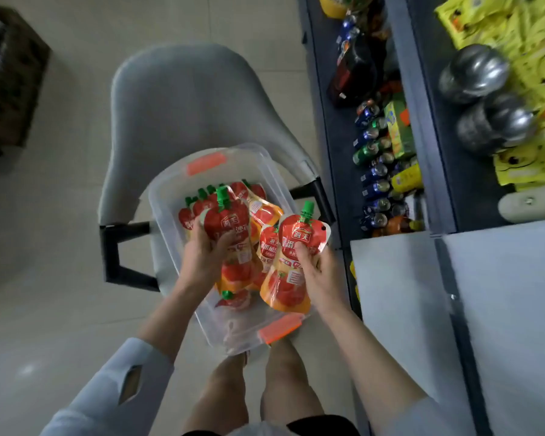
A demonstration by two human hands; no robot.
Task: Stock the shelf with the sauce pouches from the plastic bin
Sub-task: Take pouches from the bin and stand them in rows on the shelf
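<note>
1. The left hand (202,256) is grasping a red-and-orange sauce pouch with a green screw cap (230,226) at the centre of the frame. The fingers are curling round its left edge and the thumb is pressing on its front.
2. Whether this pouch is clear of the heap beneath it cannot be told.
3. The right hand (320,275) is gripping a second red-and-orange sauce pouch (302,229), with the thumb lying on the printed front and the fingers wrapping behind. This pouch is standing upright over the bin's right rim, its cap pointing toward the top of the frame.
4. A clear plastic bin with orange latches (166,243) is sitting at lower centre on the seat of a pale grey moulded chair with black legs (183,99).
5. More loose sauce pouches (265,212) are lying heaped inside the bin, between and under the two hands.
6. A dark grey metal shelf (337,152) is running down the right of the frame, just beside the chair. Blue and green drink cans (372,171) are standing in a row on its lower tier.
7. Bright yellow packets (532,42) and round silver metal pots (472,73) are filling the upper right corner on a higher tier.
8. A blurred dark box (10,73) is sitting at the upper left.
</note>
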